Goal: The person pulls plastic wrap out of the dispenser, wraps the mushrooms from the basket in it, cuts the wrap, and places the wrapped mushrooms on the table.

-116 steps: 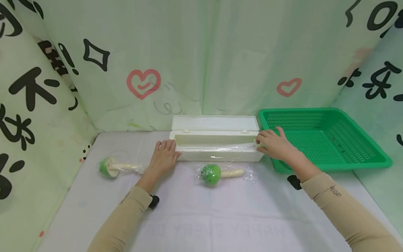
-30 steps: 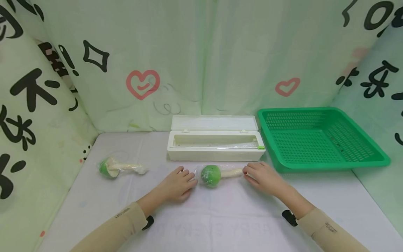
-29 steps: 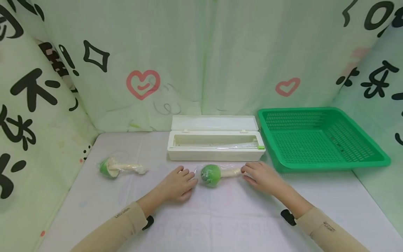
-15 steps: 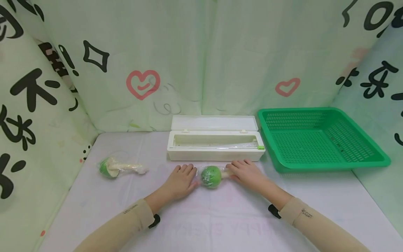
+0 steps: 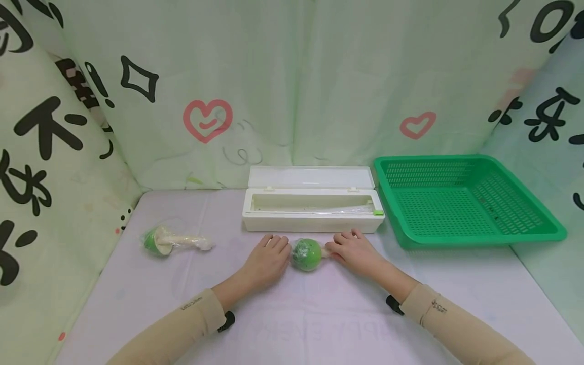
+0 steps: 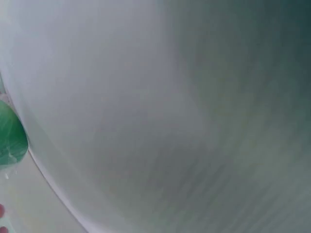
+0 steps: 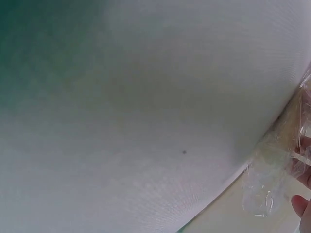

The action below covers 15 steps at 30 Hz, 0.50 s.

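Observation:
A mushroom-shaped piece (image 5: pixel 306 255) with a round green cap and a cream stem lies on the white table, wrapped in clear plastic film. My left hand (image 5: pixel 269 259) lies palm down against the cap's left side, over the film there. From the right, my right hand (image 5: pixel 358 253) holds the wrapped stem, hiding most of it. In the right wrist view, its fingers (image 7: pixel 302 167) are at the stem, with loose crinkled film (image 7: pixel 265 194) hanging past the end. The left wrist view catches the cap (image 6: pixel 9 136) at its edge.
Behind the hands stands a white film dispenser box (image 5: pixel 312 224), lid (image 5: pixel 310 177) raised, with a green slider (image 5: pixel 378 213) at its right end. A second wrapped mushroom-shaped piece (image 5: pixel 158 241) lies at the left. A green plastic basket (image 5: pixel 479 242) stands at the right.
Both hands left the dispenser box and came to the front piece. The right hand then slid left along the stem, and the left hand moved up against the cap, covering the film beside it.

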Motion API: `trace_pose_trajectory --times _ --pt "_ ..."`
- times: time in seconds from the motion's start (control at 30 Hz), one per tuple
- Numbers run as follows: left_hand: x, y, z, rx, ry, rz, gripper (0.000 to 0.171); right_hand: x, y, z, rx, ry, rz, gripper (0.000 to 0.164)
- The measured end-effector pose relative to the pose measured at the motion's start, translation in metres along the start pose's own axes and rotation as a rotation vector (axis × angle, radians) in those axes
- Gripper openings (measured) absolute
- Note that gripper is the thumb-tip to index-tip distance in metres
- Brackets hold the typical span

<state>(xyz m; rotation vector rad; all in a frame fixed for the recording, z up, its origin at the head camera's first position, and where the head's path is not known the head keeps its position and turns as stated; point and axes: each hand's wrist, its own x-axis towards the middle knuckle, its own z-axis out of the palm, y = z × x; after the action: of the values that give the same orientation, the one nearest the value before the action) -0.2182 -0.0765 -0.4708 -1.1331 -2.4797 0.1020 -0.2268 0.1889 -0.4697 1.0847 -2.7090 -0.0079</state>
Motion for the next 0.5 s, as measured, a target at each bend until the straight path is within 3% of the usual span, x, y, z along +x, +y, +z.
trace_pose_trajectory --times 0.13,0.23,0.33,0.5 --pt "0.005 -0.001 -0.001 0.048 0.107 0.138 0.018 0.0 0.0 0.0 -0.013 0.001 -0.004 0.014" --pt "0.01 0.001 -0.001 0.073 0.144 0.225 0.013 0.0 -0.001 -0.001 -0.02 0.011 -0.012 0.015" --pt "0.014 0.004 0.0 0.094 0.148 0.284 0.011 0.0 -0.001 -0.001 -0.035 0.011 -0.019 0.015" --pt "0.016 0.01 0.004 0.126 0.091 0.325 0.018 0.001 0.0 0.0 -0.059 -0.007 -0.018 0.015"
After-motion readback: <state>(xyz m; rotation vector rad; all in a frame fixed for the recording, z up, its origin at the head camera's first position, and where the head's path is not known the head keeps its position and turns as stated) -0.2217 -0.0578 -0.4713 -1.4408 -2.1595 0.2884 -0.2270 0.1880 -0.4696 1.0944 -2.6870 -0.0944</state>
